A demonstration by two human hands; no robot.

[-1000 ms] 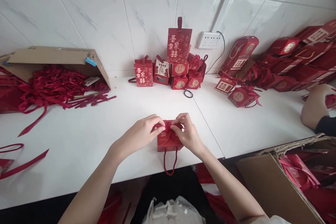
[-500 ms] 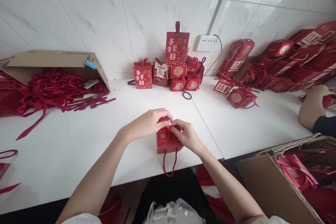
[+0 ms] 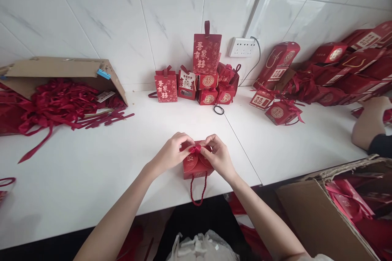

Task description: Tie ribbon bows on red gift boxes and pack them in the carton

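Note:
A small red gift box (image 3: 198, 167) stands on the white table near its front edge, its braided cord handle (image 3: 197, 200) hanging over toward me. On its top a red satin ribbon (image 3: 196, 149) forms a bow with a knot in the middle. My left hand (image 3: 177, 151) pinches the ribbon's left side between thumb and fingers. The right side of the ribbon is pinched by my right hand (image 3: 217, 155). Both hands partly cover the box's top.
Several finished red boxes (image 3: 208, 83) stand by the tiled wall. At left, a cardboard box (image 3: 64, 67) lies on its side with a heap of red ribbons (image 3: 63, 104). An open carton (image 3: 303, 212) sits at lower right. Another person's hand (image 3: 369, 124) is at far right.
My hands have moved slightly apart, drawing the ribbon outward. The bow and its knot now show between them. The gift box has stayed in place.

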